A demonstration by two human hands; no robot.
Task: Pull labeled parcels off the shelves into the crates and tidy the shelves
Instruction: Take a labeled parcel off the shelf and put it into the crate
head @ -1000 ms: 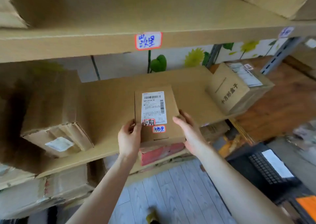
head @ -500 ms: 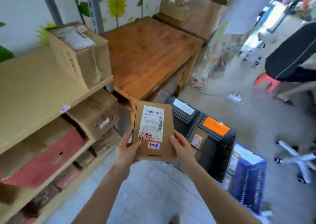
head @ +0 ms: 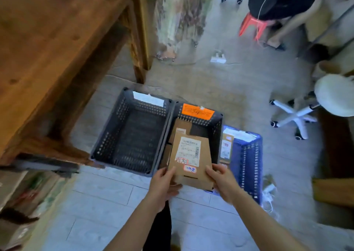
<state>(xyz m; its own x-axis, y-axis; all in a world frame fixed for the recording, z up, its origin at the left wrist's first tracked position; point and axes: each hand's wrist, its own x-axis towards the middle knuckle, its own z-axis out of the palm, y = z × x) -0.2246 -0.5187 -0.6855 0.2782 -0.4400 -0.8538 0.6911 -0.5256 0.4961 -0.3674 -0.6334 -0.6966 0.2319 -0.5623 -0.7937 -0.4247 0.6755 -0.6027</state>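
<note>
Wooden table (head: 47,40), upper left, with its leg reaching the tiled floor (head: 107,199). Three crates stand in a row on the floor, side by side: the left crate (head: 115,136), dark, with a white tag (head: 148,99) on its far wall; the middle crate (head: 217,128), dark, with an orange tag (head: 197,112) on its far wall and cardboard pieces inside; the blue crate (head: 249,155), with a parcel standing against its left wall. White swivel stool (head: 334,95), right, well apart from the crates.

The parcel (head: 193,178), a flat brown carton, is held in the air, tilted, over the near rim of the middle crate; it is not inside. Its upper face carries a white shipping label (head: 188,150) and two red-edged handwritten stickers (head: 190,168); the writing is too blurred to read.

Left hand (head: 162,182): grips the parcel's lower left edge, thumb on top, fingers curled beneath. Right hand (head: 222,182): grips the lower right corner, thumb on the upper face.
</note>
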